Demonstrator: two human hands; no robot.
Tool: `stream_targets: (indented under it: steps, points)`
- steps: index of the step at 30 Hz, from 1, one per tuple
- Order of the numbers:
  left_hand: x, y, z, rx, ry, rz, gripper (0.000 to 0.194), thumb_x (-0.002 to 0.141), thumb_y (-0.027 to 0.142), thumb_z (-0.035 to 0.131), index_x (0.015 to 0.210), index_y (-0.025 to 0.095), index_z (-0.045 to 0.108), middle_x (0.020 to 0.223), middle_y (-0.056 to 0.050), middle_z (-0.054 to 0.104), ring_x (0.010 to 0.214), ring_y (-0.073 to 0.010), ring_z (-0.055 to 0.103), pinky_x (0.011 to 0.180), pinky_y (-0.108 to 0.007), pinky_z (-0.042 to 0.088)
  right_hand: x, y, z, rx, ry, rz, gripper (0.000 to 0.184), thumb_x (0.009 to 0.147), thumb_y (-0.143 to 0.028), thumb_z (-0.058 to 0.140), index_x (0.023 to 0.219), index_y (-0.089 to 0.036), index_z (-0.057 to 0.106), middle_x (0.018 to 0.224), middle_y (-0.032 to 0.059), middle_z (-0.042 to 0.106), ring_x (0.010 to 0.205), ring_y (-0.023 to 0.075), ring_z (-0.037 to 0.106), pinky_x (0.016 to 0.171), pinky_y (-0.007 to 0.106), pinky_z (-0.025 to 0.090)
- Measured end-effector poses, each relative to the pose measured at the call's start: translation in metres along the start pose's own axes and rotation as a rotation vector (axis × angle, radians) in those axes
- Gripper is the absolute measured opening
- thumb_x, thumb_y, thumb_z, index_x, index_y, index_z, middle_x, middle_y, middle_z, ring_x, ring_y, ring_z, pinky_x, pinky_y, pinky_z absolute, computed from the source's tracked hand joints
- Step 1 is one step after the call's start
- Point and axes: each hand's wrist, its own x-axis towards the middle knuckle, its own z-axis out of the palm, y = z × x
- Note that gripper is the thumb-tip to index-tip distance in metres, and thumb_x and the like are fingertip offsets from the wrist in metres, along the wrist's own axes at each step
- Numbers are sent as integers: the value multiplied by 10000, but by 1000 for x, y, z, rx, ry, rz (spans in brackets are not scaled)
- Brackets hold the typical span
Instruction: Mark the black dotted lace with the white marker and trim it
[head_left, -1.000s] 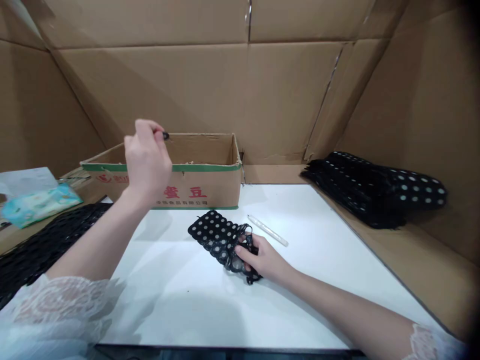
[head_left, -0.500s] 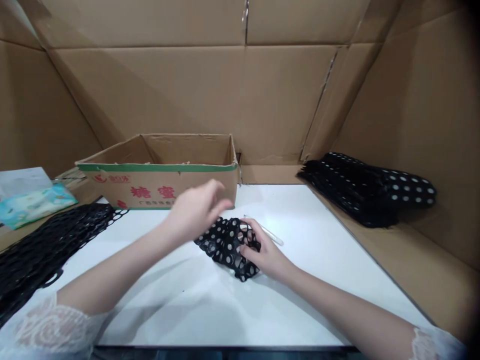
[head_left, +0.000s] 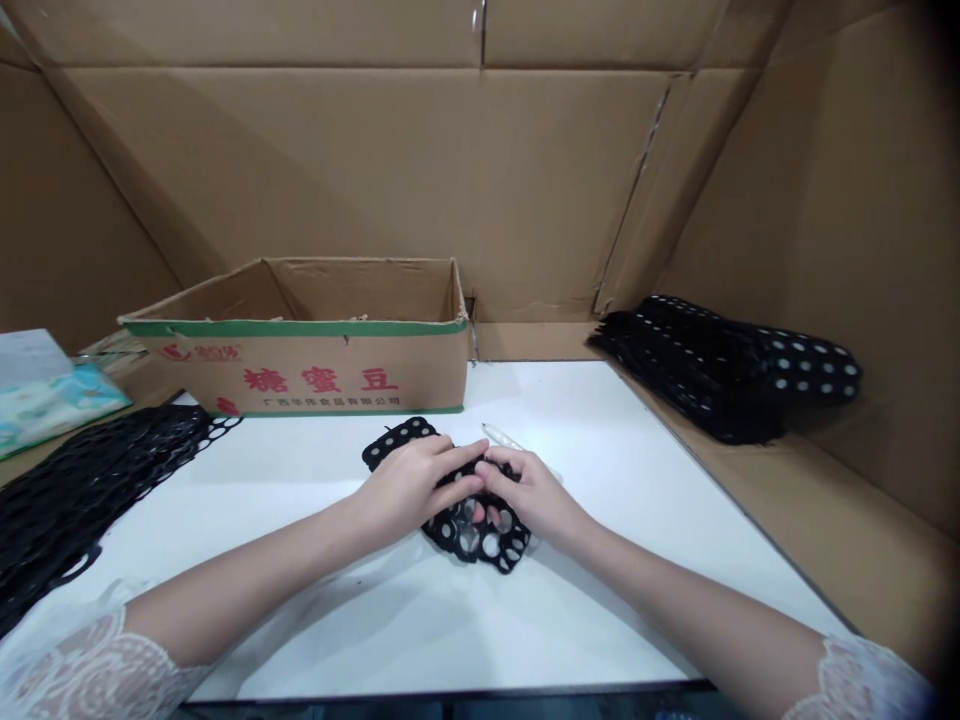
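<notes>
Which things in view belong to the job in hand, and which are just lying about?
Belonging:
black dotted piece, held by left hand and right hand
probably black netting, dotted stack

Apparently lying about:
pen
patterned packet
cardboard box, role unclear

You're at what looks like a makeshift workshop bench: cardboard walls [head_left: 300,150] across the upper frame, white tabletop [head_left: 615,460] at centre, printed carton [head_left: 315,352] left of centre, black mesh pile [head_left: 90,480] lower left.

Creased brown cardboard walls [head_left: 315,160], back and both sides; white tabletop [head_left: 420,640], dark front edge [head_left: 375,699].
</notes>
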Motion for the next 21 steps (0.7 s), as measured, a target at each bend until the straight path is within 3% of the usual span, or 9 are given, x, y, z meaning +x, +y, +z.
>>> stream_targets:
  steps: [3,7,14,18,21]
  points:
    - [2,-1,1,-211,-41,8,360,899,325,318,1221,252,461,894,-31,610,818,-134,557,729,-220,413,0,-1,2,-9,17,-36,266,794,-424,462,765,-164,513,608,-1,563,485,95,484,459,226,373]
    - [3,-2,2,-333,-74,39,350,907,249,285,1223,246,433,1020,-20,605,907,-124,556,798,-218,407,0,2,6,19,34,-82,220,804,-389,452,809,-172,492,680,5,518,558,114,525,463,229,388]
    - [4,-7,5,-226,-92,-18,281,896,209,254,1028,197,502,914,-31,619,814,-137,574,709,-232,418,1,8,6,-54,36,-83,219,821,-372,420,705,-187,412,590,-30,488,489,79,462,464,206,342]
    - [7,-10,7,-58,-27,-134,249,864,178,261,945,183,497,823,-43,614,740,-164,576,642,-254,417,1,10,7,-139,73,-110,228,828,-354,403,671,-188,389,527,-46,466,489,77,429,493,204,336]
    - [14,-25,-18,111,191,-298,235,827,154,294,950,170,494,818,-63,615,729,-185,578,652,-277,421,3,14,5,-160,103,-87,270,813,-369,415,624,-185,358,532,-53,380,485,78,437,484,206,331]
